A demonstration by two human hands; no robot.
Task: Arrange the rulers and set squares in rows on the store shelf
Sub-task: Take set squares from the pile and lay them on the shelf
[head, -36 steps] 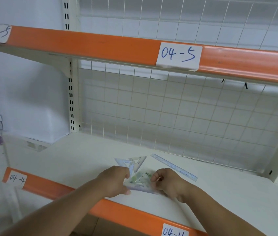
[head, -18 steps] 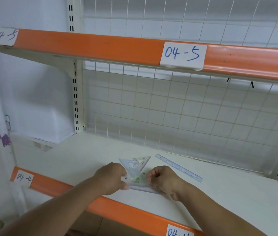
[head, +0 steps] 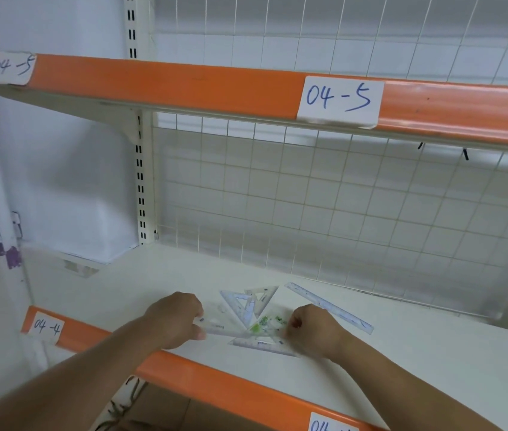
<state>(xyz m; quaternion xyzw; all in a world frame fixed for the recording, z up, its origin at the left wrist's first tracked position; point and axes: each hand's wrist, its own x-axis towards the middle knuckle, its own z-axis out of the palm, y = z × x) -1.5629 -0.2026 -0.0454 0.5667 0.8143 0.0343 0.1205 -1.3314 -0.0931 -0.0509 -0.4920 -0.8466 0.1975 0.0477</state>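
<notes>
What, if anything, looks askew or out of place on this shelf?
The set squares lie overlapped at mixed angles between the left hand and right hand, which both hold pieces of the pile; no row yet. The long ruler lies diagonally on the shelf beyond the right hand. Nothing looks damaged.

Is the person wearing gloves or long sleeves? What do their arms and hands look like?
No gloves and no long sleeves. The left hand and right hand are bare, and so are the left forearm and right forearm as far as the picture shows. I see no watch, bracelet or ring, though the fingers are partly hidden.
</notes>
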